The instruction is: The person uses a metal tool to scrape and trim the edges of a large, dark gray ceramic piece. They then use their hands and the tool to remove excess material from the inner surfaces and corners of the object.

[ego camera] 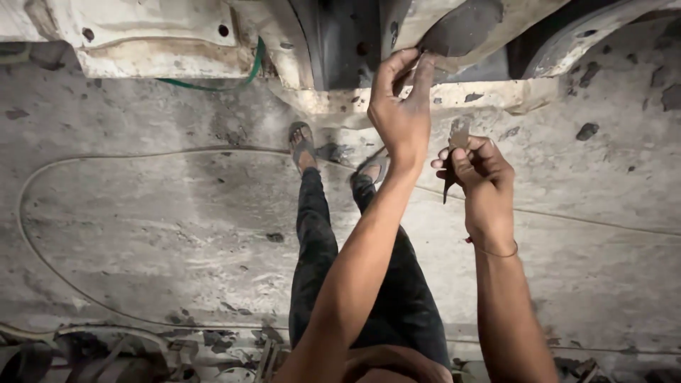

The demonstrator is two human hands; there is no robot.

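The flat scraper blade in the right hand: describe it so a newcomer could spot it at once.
Start from the battered white car body panel along the top edge. Below its right part, the right hand grips a small flat metal scraper blade, pointing upward. Unlike the empty left hand pressing the panel, this fist encloses a tool.

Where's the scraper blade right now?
Head view, right of centre: the scraper is gripped in the right hand, just below the pale car body panel and beside the left hand.
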